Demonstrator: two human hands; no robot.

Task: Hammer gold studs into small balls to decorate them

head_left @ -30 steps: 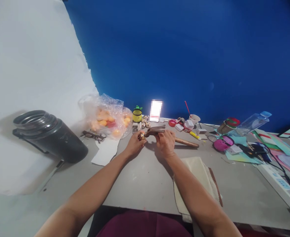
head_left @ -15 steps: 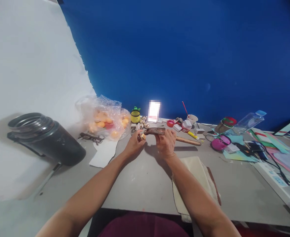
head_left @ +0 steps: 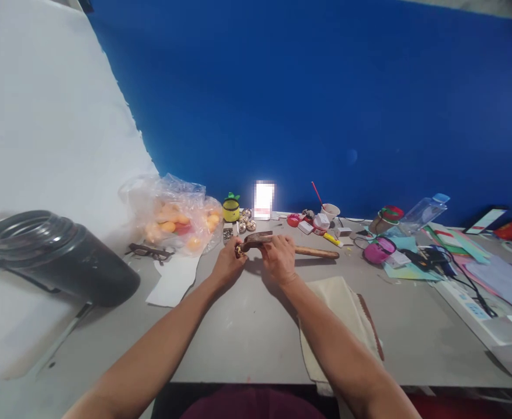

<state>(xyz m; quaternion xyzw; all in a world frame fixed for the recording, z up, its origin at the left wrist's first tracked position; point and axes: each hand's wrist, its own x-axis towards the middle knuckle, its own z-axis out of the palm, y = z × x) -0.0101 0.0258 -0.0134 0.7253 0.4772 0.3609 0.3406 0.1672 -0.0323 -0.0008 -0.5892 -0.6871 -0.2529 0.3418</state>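
Your arms come up from the bottom edge and angle in toward each other, so your hands end up close together but apart over the middle of the gray table. Your left hand is curled in with the fingers closed around a small shiny ball, pinching it right by the metal head of the hammer. Can't tell if the head is actually touching the ball, though. Your right hand has its back up toward the camera and is wrapped around the hammer near the head, with the wooden handle sticking out to the right past your knuckles. The hammer's lying pretty much sideways, in front of the bright, pixelated screen. Your left fingers cover most of the ball, so its full shape is hard to make out, and your right hand hides where the handle meets the head. Your right forearm covers part of the cream cloth, and both upper arms get cut off at the bottom. More shiny balls sit behind your left hand, next to the yellow pineapple-like thing.
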